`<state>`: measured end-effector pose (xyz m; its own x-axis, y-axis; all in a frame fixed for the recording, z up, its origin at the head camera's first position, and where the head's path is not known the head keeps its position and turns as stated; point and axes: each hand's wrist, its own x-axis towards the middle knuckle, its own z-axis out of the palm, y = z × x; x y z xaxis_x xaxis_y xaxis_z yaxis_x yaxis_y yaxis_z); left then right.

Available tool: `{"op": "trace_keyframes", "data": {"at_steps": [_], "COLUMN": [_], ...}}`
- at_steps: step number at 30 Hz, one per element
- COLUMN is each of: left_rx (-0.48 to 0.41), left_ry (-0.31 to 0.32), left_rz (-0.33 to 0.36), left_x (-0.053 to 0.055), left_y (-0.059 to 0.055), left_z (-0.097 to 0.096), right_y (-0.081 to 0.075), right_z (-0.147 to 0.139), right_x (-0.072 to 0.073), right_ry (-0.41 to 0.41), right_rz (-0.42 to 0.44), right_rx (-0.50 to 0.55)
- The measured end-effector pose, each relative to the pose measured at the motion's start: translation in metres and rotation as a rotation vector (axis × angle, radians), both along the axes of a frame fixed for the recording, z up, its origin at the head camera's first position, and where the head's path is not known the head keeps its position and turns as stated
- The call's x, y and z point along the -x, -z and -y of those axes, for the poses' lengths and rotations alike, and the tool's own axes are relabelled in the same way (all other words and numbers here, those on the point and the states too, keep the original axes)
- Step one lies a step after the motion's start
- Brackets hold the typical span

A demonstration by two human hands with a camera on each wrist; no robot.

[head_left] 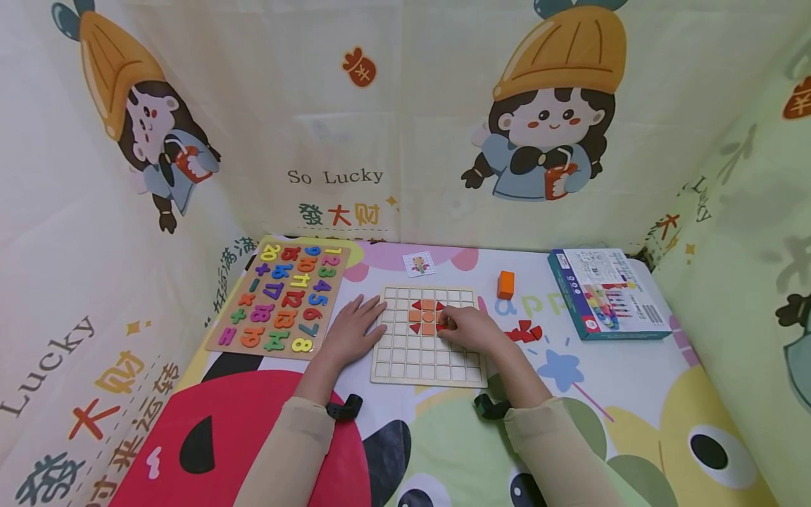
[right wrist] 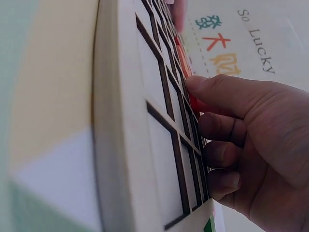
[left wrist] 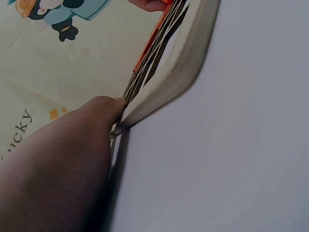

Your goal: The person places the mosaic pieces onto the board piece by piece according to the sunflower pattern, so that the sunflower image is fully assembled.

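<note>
Your right hand (head_left: pixel 472 329) is drawn in tight over the grid board (head_left: pixel 399 362): the thumb and curled fingers pinch a red piece (right wrist: pixel 194 102) down at the surface, just right of the orange squares (head_left: pixel 428 305) clustered in the upper middle. In the right wrist view your thumb bears on that piece while the remaining fingers fold inward beside the grid; your index fingertip is hidden there.

Your left hand (head_left: pixel 350 326) is wide, with fingers spread and fairly straight, resting at the board's left edge. The left wrist view shows your thumb (left wrist: pixel 99 113) touching the rim near a corner; you pinch nothing there that I can make out.

The board lies flat between your hands, with red triangles (head_left: pixel 415 328) set beside the orange squares. More loose red pieces (head_left: pixel 524 332) sit just right of the board, near your right forearm, with an orange block (head_left: pixel 505 285) beyond them.
</note>
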<state>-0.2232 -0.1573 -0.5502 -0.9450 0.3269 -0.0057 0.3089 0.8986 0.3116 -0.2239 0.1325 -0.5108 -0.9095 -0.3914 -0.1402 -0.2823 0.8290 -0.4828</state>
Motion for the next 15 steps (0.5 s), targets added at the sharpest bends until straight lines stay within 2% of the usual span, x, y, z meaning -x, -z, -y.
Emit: {"op": "trace_keyframes", "data": {"at_steps": [15], "left_rx": [-0.015], "left_ry": [0.011], "left_rz": [-0.035], "left_x": [-0.0017], "left_y": [-0.0023], "left_z": [0.0], "right_y": [-0.007], "right_z": [-0.0073], "right_x": [-0.0043], "right_ry": [0.055], "right_rz": [0.043], "right_rx": [-0.001]}}
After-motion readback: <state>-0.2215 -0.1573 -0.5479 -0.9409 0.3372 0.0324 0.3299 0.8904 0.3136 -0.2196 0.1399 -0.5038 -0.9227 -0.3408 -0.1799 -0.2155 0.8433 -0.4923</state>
